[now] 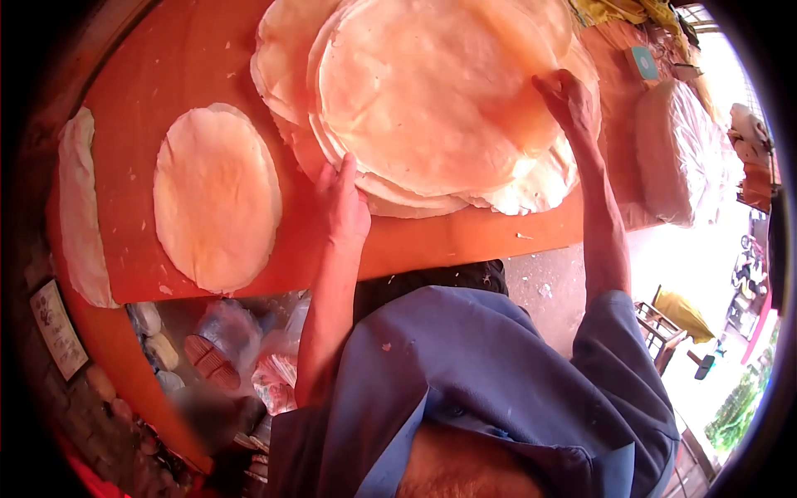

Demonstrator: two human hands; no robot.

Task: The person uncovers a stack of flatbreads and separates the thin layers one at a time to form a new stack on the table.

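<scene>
A broad stack of thin, round flatbread sheets (415,91) lies on the orange table, its layers overlapping unevenly. My left hand (344,203) pinches the near left rim of the upper sheets, fingertips at the edge. On the right side, my right hand (571,104) has its fingers curled and closed on the top sheet, which looks slightly raised and blurred beside them. Left of the stack, apart from both hands, is a smaller pile of oval-looking flatbread sheets (217,199).
The orange table (415,244) ends just in front of my body. A long pale folded strip (83,207) lies at its left end. A plastic-wrapped bundle (685,153) and a small green box (642,63) are at the right. Plastic bags (228,332) sit below the table.
</scene>
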